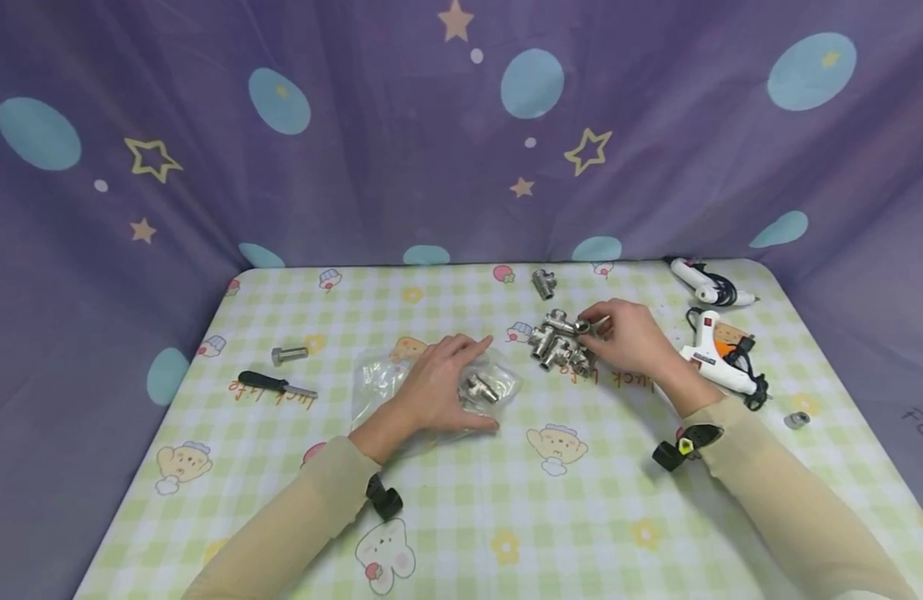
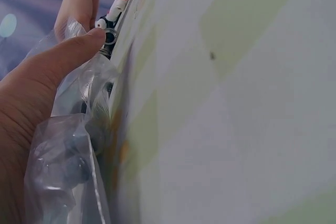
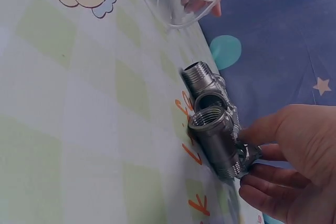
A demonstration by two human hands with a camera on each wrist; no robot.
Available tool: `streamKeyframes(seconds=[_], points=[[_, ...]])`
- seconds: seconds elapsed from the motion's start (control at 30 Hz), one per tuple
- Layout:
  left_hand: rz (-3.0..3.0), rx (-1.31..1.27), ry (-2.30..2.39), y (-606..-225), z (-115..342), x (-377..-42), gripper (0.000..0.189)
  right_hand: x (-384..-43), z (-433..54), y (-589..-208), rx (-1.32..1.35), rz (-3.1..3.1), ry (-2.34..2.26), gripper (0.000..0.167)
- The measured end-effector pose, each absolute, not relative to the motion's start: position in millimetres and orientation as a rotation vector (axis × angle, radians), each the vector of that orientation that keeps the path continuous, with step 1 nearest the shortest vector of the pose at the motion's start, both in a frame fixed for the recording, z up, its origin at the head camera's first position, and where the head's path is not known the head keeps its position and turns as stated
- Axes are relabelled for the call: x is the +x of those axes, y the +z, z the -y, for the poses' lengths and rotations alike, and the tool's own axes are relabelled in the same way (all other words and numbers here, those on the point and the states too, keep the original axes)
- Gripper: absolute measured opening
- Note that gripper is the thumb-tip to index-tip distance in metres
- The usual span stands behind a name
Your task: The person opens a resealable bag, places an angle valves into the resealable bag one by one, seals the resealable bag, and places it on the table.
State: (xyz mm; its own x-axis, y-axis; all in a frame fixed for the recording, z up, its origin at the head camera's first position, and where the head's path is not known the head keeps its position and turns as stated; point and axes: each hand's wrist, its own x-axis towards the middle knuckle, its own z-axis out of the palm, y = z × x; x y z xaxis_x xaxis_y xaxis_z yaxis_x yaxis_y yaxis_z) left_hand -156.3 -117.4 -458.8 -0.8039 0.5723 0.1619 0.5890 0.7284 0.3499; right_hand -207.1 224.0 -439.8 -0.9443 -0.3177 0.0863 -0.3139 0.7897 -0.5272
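My left hand (image 1: pixel 441 385) lies over a clear plastic bag (image 1: pixel 371 382), thumb and fingers spread apart and touching the film. A metal tee fitting (image 1: pixel 480 389) shows at the bag between thumb and fingers. To the right, several shiny threaded tee fittings (image 1: pixel 557 354) are heaped together. My right hand (image 1: pixel 625 335) pinches one metal fitting (image 1: pixel 583 327) at the heap's right edge. From the right wrist view, thumb and fingertips meet on a dark part of that fitting (image 3: pixel 249 153), partly hidden behind a nearer threaded fitting (image 3: pixel 216 145).
Another fitting (image 1: pixel 544 284) lies behind the heap. Two white glue guns (image 1: pixel 720 367) with black cords and a small metal piece (image 1: pixel 797 420) are at right. A metal bolt (image 1: pixel 290 355) and a black-handled knife (image 1: pixel 270 382) lie left of the bag.
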Motion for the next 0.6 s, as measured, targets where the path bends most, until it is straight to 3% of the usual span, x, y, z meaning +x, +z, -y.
streamKeyframes(seconds=[0.2,0.47,0.6], points=[[2.903,-0.977,-0.611,-457.3,116.5,-157.4,0.124,-211.2,-222.5,-443.6,-0.500,-2.937,-0.851,0.032],[2.893,-0.960,-0.697,-455.2,116.6,-159.8,0.105,-208.2,-223.8,-437.8,-0.423,-2.954,-0.912,0.029],[2.895,-0.986,-0.688,-454.4,117.0,-159.2,0.107,-199.7,-225.5,-430.1,-0.369,-2.982,-1.009,0.030]])
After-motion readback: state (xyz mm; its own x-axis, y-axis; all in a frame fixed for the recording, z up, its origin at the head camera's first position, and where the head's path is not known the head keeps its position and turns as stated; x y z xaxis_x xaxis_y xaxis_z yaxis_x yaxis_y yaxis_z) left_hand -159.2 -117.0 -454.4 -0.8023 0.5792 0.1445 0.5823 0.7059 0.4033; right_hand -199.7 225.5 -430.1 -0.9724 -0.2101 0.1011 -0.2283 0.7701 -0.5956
